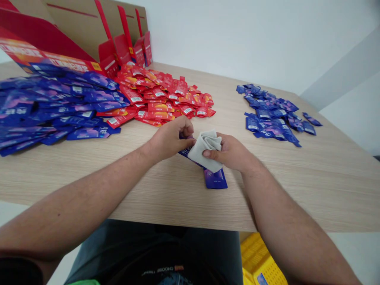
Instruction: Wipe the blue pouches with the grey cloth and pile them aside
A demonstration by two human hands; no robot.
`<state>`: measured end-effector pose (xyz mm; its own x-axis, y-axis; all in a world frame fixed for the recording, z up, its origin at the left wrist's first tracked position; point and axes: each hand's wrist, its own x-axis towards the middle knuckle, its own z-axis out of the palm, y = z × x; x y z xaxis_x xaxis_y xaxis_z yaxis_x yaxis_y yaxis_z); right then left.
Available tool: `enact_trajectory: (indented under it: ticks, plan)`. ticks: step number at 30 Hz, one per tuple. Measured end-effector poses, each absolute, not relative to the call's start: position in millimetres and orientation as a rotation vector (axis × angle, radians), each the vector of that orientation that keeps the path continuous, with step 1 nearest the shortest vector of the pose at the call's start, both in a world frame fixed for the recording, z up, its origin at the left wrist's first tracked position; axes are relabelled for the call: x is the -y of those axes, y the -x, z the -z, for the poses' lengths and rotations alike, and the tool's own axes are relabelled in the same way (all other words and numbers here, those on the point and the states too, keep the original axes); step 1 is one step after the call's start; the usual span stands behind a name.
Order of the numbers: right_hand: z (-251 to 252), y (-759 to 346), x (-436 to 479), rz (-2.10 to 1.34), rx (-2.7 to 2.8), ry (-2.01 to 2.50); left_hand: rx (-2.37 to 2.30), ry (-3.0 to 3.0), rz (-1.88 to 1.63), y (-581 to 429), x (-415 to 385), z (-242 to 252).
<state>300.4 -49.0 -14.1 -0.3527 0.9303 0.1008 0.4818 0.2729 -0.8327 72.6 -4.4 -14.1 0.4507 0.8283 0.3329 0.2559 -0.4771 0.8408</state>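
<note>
My left hand (175, 136) is closed on one end of a blue-purple packet (184, 151), above the table in front of me. In my right hand (230, 152) is a folded pale grey cloth (204, 150), pinched between thumb and fingers. The cloth lies over the packet and hides much of it. Just below the cloth, a second blue packet (215, 180) rests on the tabletop, its upper end covered.
A big heap of blue packets (59, 103) lies at left, beside a heap of red packets (166, 97). Behind them stand red cardboard boxes (118, 55). A smaller group of blue packets (270, 114) is at right. A yellow crate (261, 257) sits below the table edge.
</note>
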Motion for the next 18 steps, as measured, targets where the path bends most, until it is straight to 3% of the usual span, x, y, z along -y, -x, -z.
enact_trajectory:
  ticks: [8, 14, 18]
  plan:
    - [8.9, -284.5, 56.4, -0.703, 2.084, 1.324, -0.985, -1.877, -1.191, -74.0, 9.2, 11.4]
    - [15.1, -284.5, 55.4, -0.814, 1.789, 1.354, -0.917, -1.537, -1.307, -76.5, 2.4, 18.0]
    - [29.1, -287.8, 48.9, -0.94, 1.422, 1.221, -0.886, -1.36, -1.208, -78.2, 3.1, 22.3]
